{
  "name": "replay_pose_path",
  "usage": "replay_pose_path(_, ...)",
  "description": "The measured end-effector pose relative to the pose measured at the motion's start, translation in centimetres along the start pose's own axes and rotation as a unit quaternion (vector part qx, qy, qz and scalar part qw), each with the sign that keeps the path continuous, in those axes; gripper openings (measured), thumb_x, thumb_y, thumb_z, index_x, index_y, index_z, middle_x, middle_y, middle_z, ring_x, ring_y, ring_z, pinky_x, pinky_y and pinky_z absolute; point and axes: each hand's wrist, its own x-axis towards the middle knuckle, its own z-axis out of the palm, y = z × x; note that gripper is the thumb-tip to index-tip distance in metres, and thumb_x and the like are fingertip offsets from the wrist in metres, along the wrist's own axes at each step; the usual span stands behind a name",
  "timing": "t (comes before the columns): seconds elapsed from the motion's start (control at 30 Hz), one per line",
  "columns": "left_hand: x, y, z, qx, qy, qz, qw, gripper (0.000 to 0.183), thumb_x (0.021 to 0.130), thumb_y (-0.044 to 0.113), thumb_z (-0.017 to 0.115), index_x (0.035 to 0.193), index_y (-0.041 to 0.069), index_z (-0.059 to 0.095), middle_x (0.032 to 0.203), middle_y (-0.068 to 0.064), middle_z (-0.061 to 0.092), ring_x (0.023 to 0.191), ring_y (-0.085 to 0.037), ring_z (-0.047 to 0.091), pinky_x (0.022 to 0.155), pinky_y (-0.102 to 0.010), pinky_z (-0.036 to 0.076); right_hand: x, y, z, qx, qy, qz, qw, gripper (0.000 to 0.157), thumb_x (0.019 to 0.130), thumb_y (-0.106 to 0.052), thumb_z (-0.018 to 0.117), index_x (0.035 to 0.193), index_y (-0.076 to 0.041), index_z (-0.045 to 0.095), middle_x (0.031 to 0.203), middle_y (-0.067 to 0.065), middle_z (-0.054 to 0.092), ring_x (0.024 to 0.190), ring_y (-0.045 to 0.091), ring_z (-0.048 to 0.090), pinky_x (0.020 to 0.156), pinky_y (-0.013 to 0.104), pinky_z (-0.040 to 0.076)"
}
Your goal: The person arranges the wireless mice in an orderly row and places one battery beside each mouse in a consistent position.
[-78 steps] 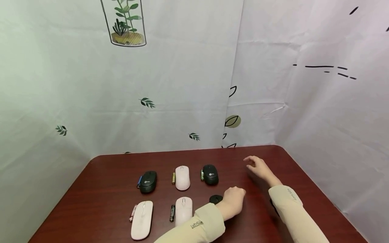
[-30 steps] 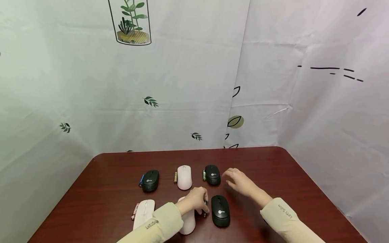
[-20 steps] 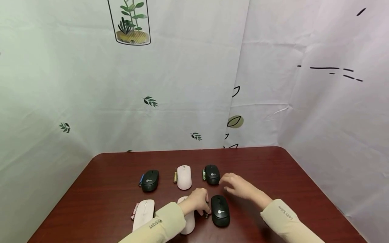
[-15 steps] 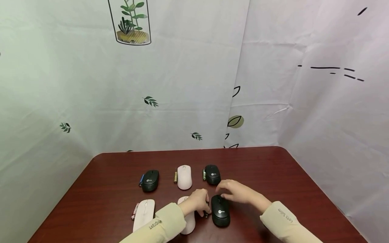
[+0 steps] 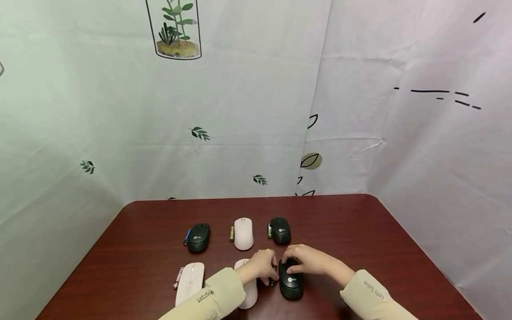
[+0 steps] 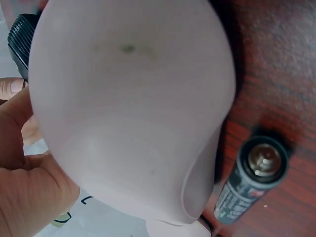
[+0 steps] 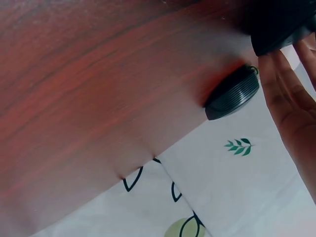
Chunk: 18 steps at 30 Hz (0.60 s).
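Note:
My left hand [image 5: 262, 266] pinches a dark battery [image 5: 272, 282], mostly hidden under its fingers, just left of the front black computer mouse [image 5: 291, 286]. Curled over the front end of that mouse is my right hand [image 5: 307, 260], its thumb on the near right part and its fingers at the far left. In the right wrist view, fingers [image 7: 286, 84] touch the underside edge of the black mouse. Below my left forearm lies the front middle white mouse [image 6: 128, 108], partly covered in the head view. A dark battery [image 6: 247, 177] stands out beside it in the left wrist view.
The back row has a black mouse [image 5: 198, 238], a white mouse [image 5: 243, 234] and a smaller black mouse [image 5: 281, 230], each with a battery at its left. A white mouse [image 5: 190, 283] lies front left with a red battery [image 5: 178, 278]. A printed curtain [image 5: 240, 98] hangs behind the table [image 5: 360, 231].
My left hand has moved left from over the black mouse to its left side with the battery. My right hand has come in from the right onto the front of the black mouse.

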Motion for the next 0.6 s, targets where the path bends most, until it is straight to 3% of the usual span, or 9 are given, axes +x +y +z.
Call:
replay_pose_path(0.4,0.13,-0.32,-0.06,-0.029,-0.015,0.008,0.9994,0.023,0.074,-0.005,0.070,0.090,0.002,0.056,0.076,-0.014,0.057,0.055,-0.034,0.067,0.045,-0.029,0.051,0.17,-0.38,-0.21,0.002,-0.019,0.014,1.000,0.023,0.085,-0.019,0.069,0.105,-0.009,0.068,0.103,0.000,0.062,0.095,0.008,0.059,0.079,0.023,0.049)
replay_pose_path(0.6,0.10,-0.21,-0.09,0.004,0.007,0.042,0.9991,0.022,0.074,-0.004,0.069,0.092,0.003,0.058,0.078,-0.015,0.062,0.049,-0.025,0.065,0.044,-0.024,0.049,0.28,-0.33,-0.66,-0.024,-0.034,0.001,0.999,0.026,0.085,-0.023,0.069,0.108,-0.010,0.068,0.105,-0.001,0.063,0.100,0.010,0.060,0.083,0.024,0.049)
